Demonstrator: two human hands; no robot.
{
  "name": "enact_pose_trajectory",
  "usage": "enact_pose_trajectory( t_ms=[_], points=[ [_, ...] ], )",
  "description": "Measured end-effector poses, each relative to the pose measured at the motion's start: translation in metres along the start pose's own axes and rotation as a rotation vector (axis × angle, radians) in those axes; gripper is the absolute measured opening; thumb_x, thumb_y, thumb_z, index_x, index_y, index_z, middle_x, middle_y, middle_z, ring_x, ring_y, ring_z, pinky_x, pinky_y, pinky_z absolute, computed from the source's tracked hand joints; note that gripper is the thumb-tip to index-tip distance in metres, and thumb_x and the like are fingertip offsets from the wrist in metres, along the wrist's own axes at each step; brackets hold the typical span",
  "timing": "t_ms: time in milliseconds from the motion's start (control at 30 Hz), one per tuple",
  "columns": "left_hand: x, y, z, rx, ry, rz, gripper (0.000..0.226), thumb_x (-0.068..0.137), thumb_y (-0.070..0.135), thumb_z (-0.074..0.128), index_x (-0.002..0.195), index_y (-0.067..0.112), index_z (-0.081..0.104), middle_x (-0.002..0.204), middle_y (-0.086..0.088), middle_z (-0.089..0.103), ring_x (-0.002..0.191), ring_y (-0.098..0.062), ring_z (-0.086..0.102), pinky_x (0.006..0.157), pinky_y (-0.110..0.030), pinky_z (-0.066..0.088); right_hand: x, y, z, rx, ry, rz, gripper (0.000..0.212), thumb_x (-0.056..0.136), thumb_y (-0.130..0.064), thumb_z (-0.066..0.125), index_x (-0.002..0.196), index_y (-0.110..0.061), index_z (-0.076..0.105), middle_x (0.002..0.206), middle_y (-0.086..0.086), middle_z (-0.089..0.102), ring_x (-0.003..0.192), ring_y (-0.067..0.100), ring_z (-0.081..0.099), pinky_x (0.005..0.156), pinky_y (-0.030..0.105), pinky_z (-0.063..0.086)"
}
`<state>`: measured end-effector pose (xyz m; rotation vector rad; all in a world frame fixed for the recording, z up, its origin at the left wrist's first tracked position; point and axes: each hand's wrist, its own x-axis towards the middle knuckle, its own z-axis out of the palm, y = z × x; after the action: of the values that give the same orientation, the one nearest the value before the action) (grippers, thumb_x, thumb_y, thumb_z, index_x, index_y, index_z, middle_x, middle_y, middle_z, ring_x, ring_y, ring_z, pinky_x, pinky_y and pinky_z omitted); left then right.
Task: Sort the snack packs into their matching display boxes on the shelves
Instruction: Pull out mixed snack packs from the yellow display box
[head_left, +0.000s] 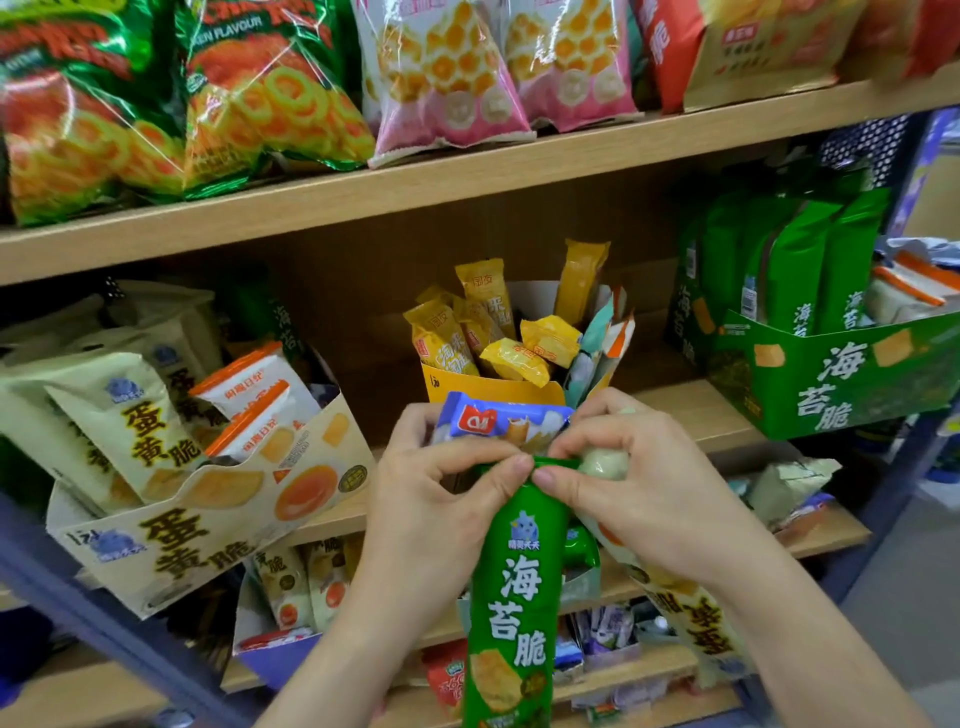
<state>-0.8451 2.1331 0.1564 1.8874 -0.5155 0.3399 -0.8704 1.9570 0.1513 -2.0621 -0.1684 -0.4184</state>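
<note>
Now | left hand (431, 488) pinches top of green seaweed pack (514, 597), blue pack (498, 421) tucked behind its fingers | right hand (639, 467) pinches same top, cream pack (691, 629) under palm | seaweed pack hangs before middle shelf, likely being singled out for green display box (841, 374), upper right

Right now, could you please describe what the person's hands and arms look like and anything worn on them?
The left hand and right hand are bare: no gloves, rings or bracelets show. The fingernails are short and unpainted. The left forearm and right forearm are bare too, with no sleeve or watch in view.
</note>
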Motion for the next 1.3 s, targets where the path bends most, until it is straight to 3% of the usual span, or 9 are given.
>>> enact_pose_trajectory(
  t_ms=[133,233,333,400,567,733,933,1167,1300],
  points=[
    [0.004,0.003,-0.007,-0.013,0.0,0.015,0.015,0.076,0.041,0.066,0.083,0.036,0.079,0.1,0.013,0.057,0.096,0.001,0.059,0.078,-0.01,0.048,-0.003,0.0,-0.006,0.043,-0.013,0.004,0.011,0.076,-0.023,0.082,0.072,-0.025,0.073,0.089,-0.015,0.055,0.087,0.006,0.057,0.076,0.016,0.042],
    [0.017,0.008,-0.026,0.0,0.005,0.007,0.023,0.083,0.032,0.064,0.103,0.041,0.071,0.108,0.007,0.06,0.098,0.0,0.063,0.076,-0.017,0.055,-0.003,0.001,-0.021,0.047,-0.001,0.005,0.012,0.076,-0.018,0.082,0.07,-0.024,0.073,0.088,-0.014,0.055,0.086,0.006,0.057,0.075,0.012,0.041],
    [0.033,0.009,-0.048,-0.041,-0.251,-0.117,0.066,0.077,0.022,0.072,0.127,0.056,0.044,0.099,0.012,0.067,0.09,-0.009,0.072,0.066,-0.027,0.06,0.001,0.004,-0.036,0.001,0.005,-0.02,0.012,0.076,-0.015,0.082,0.071,-0.022,0.073,0.088,-0.017,0.054,0.086,0.003,0.058,0.074,0.008,0.039],
    [0.045,0.005,-0.053,0.015,-0.471,-0.221,0.087,0.075,0.022,0.079,0.131,0.066,0.029,0.101,0.01,0.069,0.087,-0.018,0.074,0.071,-0.039,0.061,0.006,0.006,-0.042,-0.077,-0.008,-0.039,0.013,0.076,-0.016,0.082,0.071,-0.024,0.073,0.091,-0.016,0.055,0.09,0.001,0.057,0.075,0.007,0.038],
    [0.064,-0.002,-0.034,0.648,-0.721,0.03,0.08,0.085,0.028,0.068,0.132,0.067,0.018,0.08,-0.001,0.065,0.056,-0.022,0.056,0.058,-0.051,0.049,0.016,0.009,-0.049,-0.216,-0.022,-0.069,0.009,0.077,-0.022,0.082,0.075,-0.027,0.075,0.117,-0.021,0.057,0.114,-0.005,0.053,0.098,0.023,0.041],
    [0.084,0.014,-0.028,0.829,-0.734,0.037,0.092,0.085,0.027,0.061,0.142,0.066,0.0,0.07,-0.004,0.061,0.049,-0.015,0.048,0.048,-0.039,0.04,0.029,0.006,-0.051,-0.26,-0.081,-0.065,0.008,0.079,-0.025,0.081,0.079,-0.03,0.076,0.126,-0.022,0.056,0.121,0.0,0.052,0.105,0.041,0.043],
    [0.117,0.033,-0.014,0.772,-0.782,-0.067,0.105,0.084,0.03,0.068,0.147,0.056,-0.011,0.101,-0.004,0.067,0.084,-0.019,0.066,0.078,-0.045,0.055,0.039,0.004,-0.047,-0.205,-0.11,-0.053,0.009,0.079,-0.021,0.081,0.078,-0.028,0.076,0.132,-0.02,0.054,0.127,0.001,0.048,0.11,0.034,0.036],
    [0.103,0.02,-0.019,0.607,-0.747,-0.158,0.103,0.082,0.026,0.068,0.143,0.065,-0.005,0.1,0.003,0.067,0.077,-0.011,0.068,0.072,-0.04,0.058,0.042,0.011,-0.046,-0.156,-0.155,-0.049,0.008,0.079,-0.019,0.081,0.079,-0.026,0.077,0.13,-0.024,0.053,0.125,-0.003,0.049,0.108,0.033,0.039],
    [0.091,0.016,-0.033,0.317,-0.659,-0.208,0.087,0.083,0.008,0.069,0.142,0.059,0.03,0.093,-0.001,0.069,0.071,-0.006,0.067,0.064,-0.029,0.057,0.042,0.012,-0.051,-0.088,-0.163,-0.073,0.01,0.078,-0.02,0.082,0.076,-0.028,0.076,0.129,-0.026,0.055,0.12,-0.006,0.052,0.102,0.03,0.043]
  ],
)
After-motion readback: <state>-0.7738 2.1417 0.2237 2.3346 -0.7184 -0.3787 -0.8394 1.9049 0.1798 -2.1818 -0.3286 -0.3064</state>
